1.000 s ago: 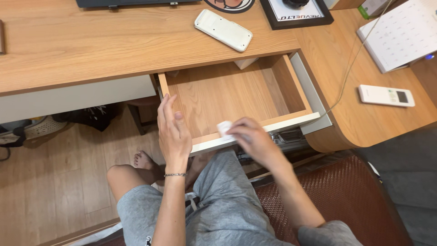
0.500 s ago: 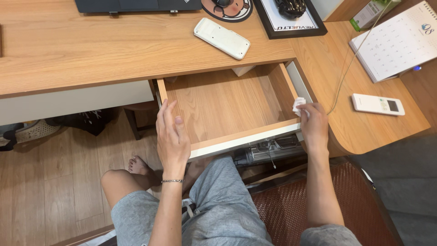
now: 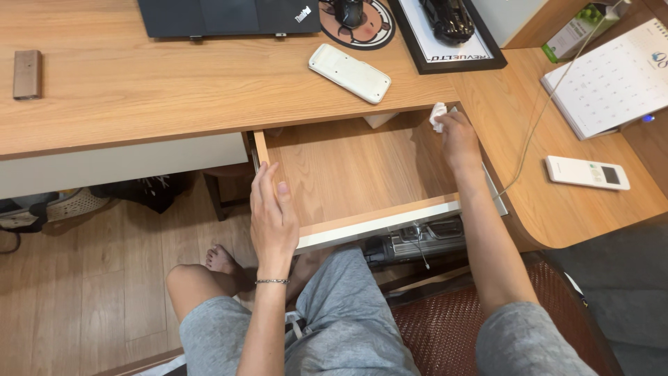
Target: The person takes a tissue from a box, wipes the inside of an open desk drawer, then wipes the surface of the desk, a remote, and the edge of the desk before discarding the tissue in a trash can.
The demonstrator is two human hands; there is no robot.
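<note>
An open wooden drawer [image 3: 348, 167] sticks out from under the desk [image 3: 174, 90], and its inside is bare. My left hand [image 3: 273, 216] rests flat on the drawer's front left corner, fingers together and holding nothing. My right hand [image 3: 457, 139] is at the far end of the drawer's right side wall, closed on a small crumpled white tissue [image 3: 438, 115] pressed against the wood there.
On the desk lie a white calculator [image 3: 350, 72], a dark laptop [image 3: 229, 15], a mouse on a round pad [image 3: 355, 17], a framed black model car [image 3: 449, 31] and a small brown case [image 3: 27, 73]. A calendar [image 3: 612, 73], a white remote [image 3: 586, 173] and a cable lie to the right.
My right hand moved the tissue from the drawer's front edge to its front right corner, then back along the right wall to the far end. My left hand stayed put.
</note>
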